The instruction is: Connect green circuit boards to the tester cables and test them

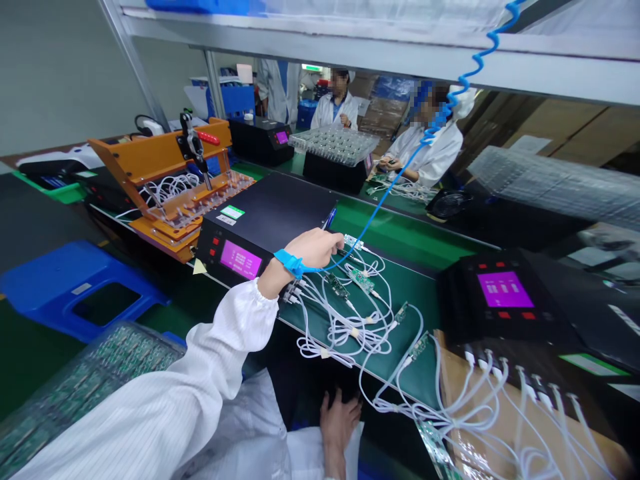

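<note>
My left hand [316, 248], with a blue wrist strap [291, 263] on it, reaches over the green bench mat. Its fingers are curled round a blue pen [329, 219], whose upper end sticks out above the knuckles. The fingertips are close to a small circuit board [353, 243]; whether they touch it is hidden. Nearer to me lie a green circuit board [362, 281] and a darker one [337, 285], joined to white cables [345, 327]. My right hand [340, 421] rests low over my lap, holding nothing, with fingers apart.
A black tester [270, 213] with a purple screen stands left of the boards, another tester [520, 287] at right. An orange clamp fixture [165, 167] is at far left. A blue coiled cord [390, 190] crosses the view. Co-workers [425, 147] sit across the bench.
</note>
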`<state>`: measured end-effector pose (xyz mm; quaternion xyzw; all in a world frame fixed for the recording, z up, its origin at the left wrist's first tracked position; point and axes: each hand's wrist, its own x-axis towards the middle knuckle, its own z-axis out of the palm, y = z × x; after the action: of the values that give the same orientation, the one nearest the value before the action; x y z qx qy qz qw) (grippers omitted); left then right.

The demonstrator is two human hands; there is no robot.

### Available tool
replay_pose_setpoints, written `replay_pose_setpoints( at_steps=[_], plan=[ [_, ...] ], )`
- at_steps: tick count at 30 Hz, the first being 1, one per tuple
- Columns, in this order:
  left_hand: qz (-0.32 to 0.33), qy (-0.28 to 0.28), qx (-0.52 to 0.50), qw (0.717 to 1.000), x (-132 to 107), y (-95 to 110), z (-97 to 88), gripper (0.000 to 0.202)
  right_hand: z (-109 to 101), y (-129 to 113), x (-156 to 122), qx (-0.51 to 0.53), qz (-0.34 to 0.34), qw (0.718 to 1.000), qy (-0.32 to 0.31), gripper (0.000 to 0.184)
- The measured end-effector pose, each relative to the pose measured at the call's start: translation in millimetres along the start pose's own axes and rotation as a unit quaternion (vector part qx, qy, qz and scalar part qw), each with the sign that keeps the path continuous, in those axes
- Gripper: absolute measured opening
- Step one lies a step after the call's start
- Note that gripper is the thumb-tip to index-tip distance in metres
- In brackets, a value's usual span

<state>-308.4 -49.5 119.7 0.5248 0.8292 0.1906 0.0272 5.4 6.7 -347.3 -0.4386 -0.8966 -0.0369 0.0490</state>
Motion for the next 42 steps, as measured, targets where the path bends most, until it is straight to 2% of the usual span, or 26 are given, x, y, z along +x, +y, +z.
replay_pose_setpoints(
  at_steps=[22, 31, 38, 42],
  plan=[
    [0.004, -0.001, 0.002, 1.0, -1, 1, -1.1, 0.041, -7, 0, 2, 0.005, 0.006, 1.0, -0.023, 0.045],
    [-0.001, -0.007, 0.002, 1.0, -1, 3, -2.4, 0.042, -8, -1, 1, 0.02, 0.007, 1.0, -0.004, 0.044],
    [0.004, -0.004, 0.002, 1.0, -1, 1, -1.6, 0.042, -11, -2, 2, 0.013, 0.013, 0.999, -0.039, 0.045],
    [0.003, -0.006, 0.001, 1.0, -1, 1, -1.1, 0.042, -9, -2, 1, 0.009, 0.013, 0.999, -0.031, 0.045]
  ],
)
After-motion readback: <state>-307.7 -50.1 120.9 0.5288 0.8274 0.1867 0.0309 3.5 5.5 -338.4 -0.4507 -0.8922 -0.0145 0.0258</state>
